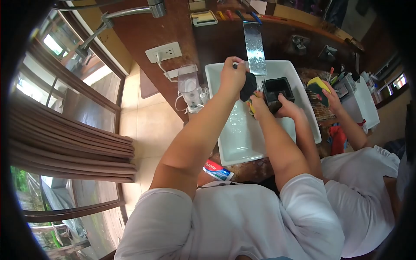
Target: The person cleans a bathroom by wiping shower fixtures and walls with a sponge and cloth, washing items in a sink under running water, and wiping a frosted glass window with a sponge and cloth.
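Note:
My left hand [233, 79] is closed on a small black object [248, 88], held over the left side of a white rectangular sink [222, 149]. Its exact kind is hard to make out. Just below and to the right, my right hand [258, 107] has its fingers curled around a yellow sponge [251, 108], which is mostly hidden, close to the black object. A wide metal spout [255, 45] slopes down into the sink beyond both hands, and water glistens on the sink floor.
At right, a co-worker's hands hold a black square container [277, 92] and a yellow-green sponge [318, 89]. A toothpaste box [218, 170] lies at the near edge. Left stand a clear-tanked appliance [189, 89] and wall socket [164, 52]. A soap dish [203, 18] sits behind.

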Demonstrator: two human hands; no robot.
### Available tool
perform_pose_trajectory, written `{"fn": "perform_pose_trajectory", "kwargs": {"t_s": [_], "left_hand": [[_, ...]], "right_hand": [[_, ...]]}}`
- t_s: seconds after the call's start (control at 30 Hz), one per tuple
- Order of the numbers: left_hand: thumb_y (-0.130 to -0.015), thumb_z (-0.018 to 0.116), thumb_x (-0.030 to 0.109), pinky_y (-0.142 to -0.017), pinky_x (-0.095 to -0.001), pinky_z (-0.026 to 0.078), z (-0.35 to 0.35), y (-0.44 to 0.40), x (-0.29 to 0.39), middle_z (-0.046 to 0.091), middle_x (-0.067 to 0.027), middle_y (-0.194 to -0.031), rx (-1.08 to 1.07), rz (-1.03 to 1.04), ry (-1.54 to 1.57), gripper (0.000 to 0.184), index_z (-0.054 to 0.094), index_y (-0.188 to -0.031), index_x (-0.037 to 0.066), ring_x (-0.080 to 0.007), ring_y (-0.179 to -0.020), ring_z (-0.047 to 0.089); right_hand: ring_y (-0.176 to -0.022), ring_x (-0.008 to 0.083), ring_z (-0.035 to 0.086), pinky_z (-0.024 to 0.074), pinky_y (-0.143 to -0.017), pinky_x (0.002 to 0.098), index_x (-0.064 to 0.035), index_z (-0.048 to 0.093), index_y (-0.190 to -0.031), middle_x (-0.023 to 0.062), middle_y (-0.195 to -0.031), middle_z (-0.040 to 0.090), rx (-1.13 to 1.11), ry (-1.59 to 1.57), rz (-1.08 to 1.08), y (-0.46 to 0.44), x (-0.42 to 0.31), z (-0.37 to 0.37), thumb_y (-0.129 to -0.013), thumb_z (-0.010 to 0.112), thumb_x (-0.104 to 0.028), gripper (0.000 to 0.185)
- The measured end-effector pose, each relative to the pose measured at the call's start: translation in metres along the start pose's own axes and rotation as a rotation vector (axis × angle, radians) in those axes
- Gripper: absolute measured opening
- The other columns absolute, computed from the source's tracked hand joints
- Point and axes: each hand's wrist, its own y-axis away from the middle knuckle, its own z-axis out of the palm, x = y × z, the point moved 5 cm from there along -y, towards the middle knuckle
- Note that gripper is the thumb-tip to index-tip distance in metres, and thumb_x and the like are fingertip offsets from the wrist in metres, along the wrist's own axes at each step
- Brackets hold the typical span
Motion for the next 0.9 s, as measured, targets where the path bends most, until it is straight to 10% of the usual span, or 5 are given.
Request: {"fn": "perform_pose_trajectory", "kwargs": {"t_s": [0.13,0.33,0.57,0.9], "left_hand": [[-0.087,0.050,0.016,-0.057,-0.0269,0.046,-0.004,0.030,-0.011,0.053,-0.0061,-0.079,-0.017,-0.173,0.231,0.013,0.047,-0.096,0.008,-0.0142,-0.067,0.053],[-0.087,0.051,0.016,-0.058,-0.0259,0.045,-0.012,0.052,-0.022,0.052,-0.0038,-0.078,-0.055,-0.258,0.291,0.011,0.048,-0.094,0.009,-0.0126,-0.068,0.052],[-0.086,0.052,0.017,-0.058,-0.0254,0.044,-0.017,0.060,-0.026,0.052,-0.0023,-0.076,-0.058,-0.292,0.316,0.009,0.050,-0.091,0.009,-0.0122,-0.067,0.051],[-0.085,0.053,0.016,-0.058,-0.0246,0.044,-0.028,0.070,-0.034,0.052,-0.0014,-0.076,-0.034,-0.333,0.299,0.007,0.051,-0.089,0.011,-0.0118,-0.067,0.052]], "right_hand": [[-0.065,0.0177,0.055,0.0463,-0.050,0.0320,-0.0124,0.044,-0.107,0.0072,-0.089,0.053,-0.307,-0.411,0.104,-0.016,0.008,0.012,-0.077,0.060,-0.010,0.034],[-0.070,0.0232,0.057,0.0491,-0.053,0.0362,-0.0123,0.042,-0.109,0.0097,-0.083,0.054,-0.119,-0.401,-0.072,-0.008,-0.027,0.006,-0.074,0.054,0.004,0.040],[-0.054,0.0195,0.052,0.0368,-0.041,0.0309,-0.0090,0.051,-0.090,0.0053,-0.067,0.052,-0.148,-0.398,0.104,-0.012,-0.042,0.009,-0.086,0.049,-0.034,0.026],[-0.049,0.0206,0.045,0.0365,-0.048,0.0338,-0.0011,0.050,-0.068,0.0085,-0.058,0.048,-0.080,0.424,-0.261,0.014,-0.024,0.011,-0.089,0.040,-0.041,0.047]]}}
